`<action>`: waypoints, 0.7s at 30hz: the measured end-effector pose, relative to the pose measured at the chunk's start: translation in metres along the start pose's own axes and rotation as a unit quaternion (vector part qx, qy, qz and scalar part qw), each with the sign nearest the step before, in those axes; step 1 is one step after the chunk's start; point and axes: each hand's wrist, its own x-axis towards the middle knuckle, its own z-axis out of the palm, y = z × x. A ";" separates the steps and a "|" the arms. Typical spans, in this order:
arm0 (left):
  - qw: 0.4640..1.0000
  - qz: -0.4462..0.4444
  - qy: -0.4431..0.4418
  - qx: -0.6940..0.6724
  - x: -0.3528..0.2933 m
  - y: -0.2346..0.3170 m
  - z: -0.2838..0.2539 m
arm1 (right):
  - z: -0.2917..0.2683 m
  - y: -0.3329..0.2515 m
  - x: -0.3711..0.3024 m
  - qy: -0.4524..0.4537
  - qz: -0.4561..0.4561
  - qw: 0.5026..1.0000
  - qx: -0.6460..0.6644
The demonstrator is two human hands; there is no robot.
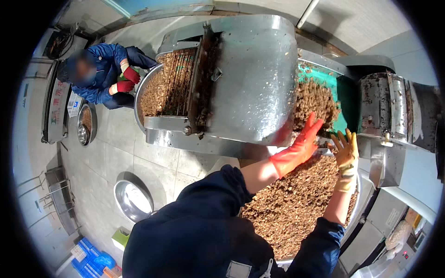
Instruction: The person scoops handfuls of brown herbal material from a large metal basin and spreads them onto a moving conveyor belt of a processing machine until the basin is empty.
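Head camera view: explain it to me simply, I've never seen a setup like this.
There is no robot here: a person works with two gloved hands, and this single picture comes from a wide fisheye camera on their head, looking down, so straight edges bend.

The left hand, in an orange-red glove, is open beside a heap of brown pieces on a green belt. The right hand, in a yellowish glove, has its fingers spread near the belt's edge. Neither visibly grips anything.

Below them, a large tub holds more such pieces. A big metal machine stands ahead, and a co-worker is at the far left.
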 end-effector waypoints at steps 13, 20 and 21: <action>0.895 -0.255 0.149 0.333 -0.147 -0.113 -0.147 | -0.246 0.177 -0.354 0.389 0.175 0.902 -0.072; 0.882 -0.184 0.160 0.403 -0.158 -0.139 -0.202 | -0.270 0.331 -0.441 0.403 0.229 0.863 0.201; 0.892 -0.205 0.186 0.358 -0.149 -0.140 -0.203 | -0.270 0.340 -0.427 0.392 0.210 0.878 0.176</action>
